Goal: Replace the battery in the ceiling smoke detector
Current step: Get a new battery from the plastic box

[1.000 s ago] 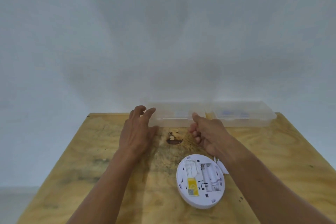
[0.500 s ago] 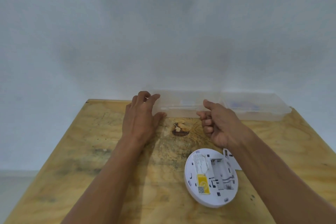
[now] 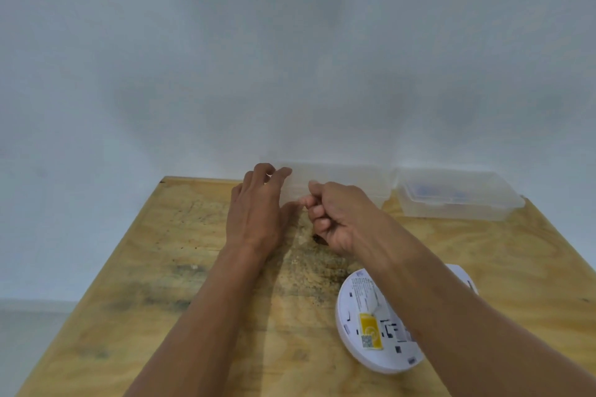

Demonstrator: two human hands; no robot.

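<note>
A pale wall (image 3: 290, 58) fills the upper half of the view. Below it, a plywood table (image 3: 180, 267) extends toward the camera, its surface stained dark near the centre.

Two clear plastic boxes sit along the far edge of the table, against the wall. The left clear box (image 3: 342, 180) is close to both hands. The right clear box (image 3: 454, 196) has its lid on and shows blurred blue contents; what these are cannot be determined.

The smoke detector (image 3: 371, 329) lies near the front right of the table, back face up, with a yellow label (image 3: 371, 330) visible. The right forearm crosses above it and hides part of it. Whether a battery is fitted cannot be determined.

The left hand (image 3: 254, 216) lies palm down at the left end of the left clear box. Its fingers (image 3: 277, 176) are spread slightly and curved, with the tips at the box corner; actual contact cannot be confirmed.

The right hand (image 3: 338, 216) is curled into a loose fist just in front of the same box, thumb raised. Whether it grips anything cannot be determined.
</note>
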